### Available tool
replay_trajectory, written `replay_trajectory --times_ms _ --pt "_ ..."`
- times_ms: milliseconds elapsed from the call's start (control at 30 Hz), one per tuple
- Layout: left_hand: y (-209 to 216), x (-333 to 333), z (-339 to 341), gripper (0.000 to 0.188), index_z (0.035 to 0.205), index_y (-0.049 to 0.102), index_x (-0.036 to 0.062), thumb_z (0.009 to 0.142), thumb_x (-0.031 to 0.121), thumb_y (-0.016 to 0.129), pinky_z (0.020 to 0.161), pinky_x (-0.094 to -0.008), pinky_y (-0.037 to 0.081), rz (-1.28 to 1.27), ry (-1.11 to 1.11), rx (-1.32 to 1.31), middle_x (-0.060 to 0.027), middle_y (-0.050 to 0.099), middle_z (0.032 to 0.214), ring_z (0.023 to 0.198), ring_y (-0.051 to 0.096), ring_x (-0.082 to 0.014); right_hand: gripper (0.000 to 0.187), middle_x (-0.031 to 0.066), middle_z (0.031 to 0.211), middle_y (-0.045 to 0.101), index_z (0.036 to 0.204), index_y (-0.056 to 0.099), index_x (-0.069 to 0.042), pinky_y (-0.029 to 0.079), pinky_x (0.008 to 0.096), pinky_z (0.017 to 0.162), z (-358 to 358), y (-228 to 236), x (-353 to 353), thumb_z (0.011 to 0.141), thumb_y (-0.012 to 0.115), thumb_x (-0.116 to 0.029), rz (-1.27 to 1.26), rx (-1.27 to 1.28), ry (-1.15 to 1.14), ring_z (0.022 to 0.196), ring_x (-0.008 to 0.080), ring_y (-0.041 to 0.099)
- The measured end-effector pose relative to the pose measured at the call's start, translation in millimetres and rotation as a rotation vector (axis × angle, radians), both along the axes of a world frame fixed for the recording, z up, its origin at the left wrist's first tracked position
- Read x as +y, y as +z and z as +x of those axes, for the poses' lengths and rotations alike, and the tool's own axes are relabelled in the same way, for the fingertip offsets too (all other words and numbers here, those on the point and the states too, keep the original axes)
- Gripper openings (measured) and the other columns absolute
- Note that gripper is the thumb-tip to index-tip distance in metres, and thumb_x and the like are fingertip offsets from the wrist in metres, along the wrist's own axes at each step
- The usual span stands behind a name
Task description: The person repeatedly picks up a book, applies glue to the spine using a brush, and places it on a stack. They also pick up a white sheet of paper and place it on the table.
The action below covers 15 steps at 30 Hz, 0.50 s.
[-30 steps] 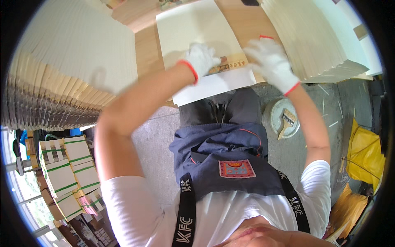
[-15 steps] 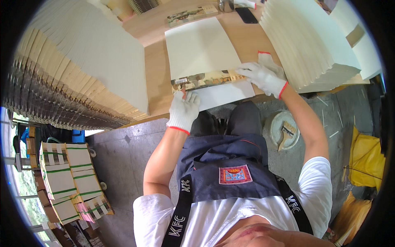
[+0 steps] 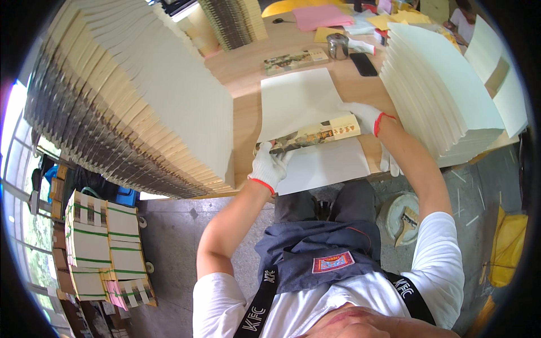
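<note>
A large white sheet (image 3: 301, 93) lies on the table in front of me, with a printed picture band (image 3: 315, 134) running across it. Beyond the band the sheet is plain white; on the near side a paler white sheet part (image 3: 327, 164) reaches the table edge. The band stands slightly raised and tilted. My left hand (image 3: 269, 166), in a white knitted glove, grips the band's left end, thumb on top. My gloved right hand (image 3: 365, 117) is at the right end, on the band's far side, closed on the printed sheet; its thumb is hidden.
Tall paper stacks flank me, left (image 3: 186, 112) and right (image 3: 445, 96). Further back are a printed box-like strip (image 3: 296, 61), a metal can (image 3: 338, 46) and a phone (image 3: 363, 64). A loose white glove (image 3: 387, 160) hangs at the table edge. A brush (image 3: 407, 225) rests over a bucket.
My view has tilted up, showing more of the table's far side. The band has risen off its flat position. My right hand has shifted from the band's top to its far side.
</note>
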<state>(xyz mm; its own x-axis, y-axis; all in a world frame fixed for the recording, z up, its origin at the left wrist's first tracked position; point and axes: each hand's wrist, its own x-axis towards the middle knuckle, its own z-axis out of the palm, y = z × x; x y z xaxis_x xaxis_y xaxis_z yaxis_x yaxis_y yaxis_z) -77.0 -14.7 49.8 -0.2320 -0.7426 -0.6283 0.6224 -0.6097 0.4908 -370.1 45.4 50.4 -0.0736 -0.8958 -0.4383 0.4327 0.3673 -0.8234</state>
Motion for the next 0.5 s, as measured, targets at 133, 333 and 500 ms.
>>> replay_trajectory --times_ms 133,333,500 --pt "57.4 11.9 11.6 0.02 0.117 0.051 0.0058 0.099 0.012 0.05 0.099 -0.0575 0.052 -0.224 -0.122 -0.033 -0.0151 0.058 0.122 0.114 0.06 -0.0384 0.042 0.015 0.126 0.062 0.134 0.052 0.0 0.056 0.0402 0.093 8.1 -7.8 5.5 0.096 0.06 -0.019 -0.322 -0.189 -0.047 0.112 0.0246 0.064" --pt "149.6 66.9 46.3 0.029 0.125 0.052 0.0108 0.097 0.014 0.06 0.083 -0.0467 0.06 -0.861 -0.107 -0.13 -0.006 0.064 0.114 0.097 0.067 -0.0227 0.046 0.0077 0.124 0.062 0.137 0.051 -0.003 0.053 0.031 0.089 59.7 62.0 44.2 0.098 0.061 -0.024 -0.689 0.098 -0.319 0.108 0.0153 0.062" --pt "284.7 67.0 106.2 0.025 0.124 0.056 0.0082 0.1 0.013 0.055 0.08 -0.0347 0.06 -1.272 -0.17 -0.168 -0.0084 0.064 0.114 0.094 0.068 -0.0209 0.074 0.0188 0.138 0.056 0.139 0.05 0.002 0.04 0.0446 0.108 62.7 187.5 29.0 0.08 0.077 -0.034 -1.419 1.909 -0.704 0.133 0.038 0.048"
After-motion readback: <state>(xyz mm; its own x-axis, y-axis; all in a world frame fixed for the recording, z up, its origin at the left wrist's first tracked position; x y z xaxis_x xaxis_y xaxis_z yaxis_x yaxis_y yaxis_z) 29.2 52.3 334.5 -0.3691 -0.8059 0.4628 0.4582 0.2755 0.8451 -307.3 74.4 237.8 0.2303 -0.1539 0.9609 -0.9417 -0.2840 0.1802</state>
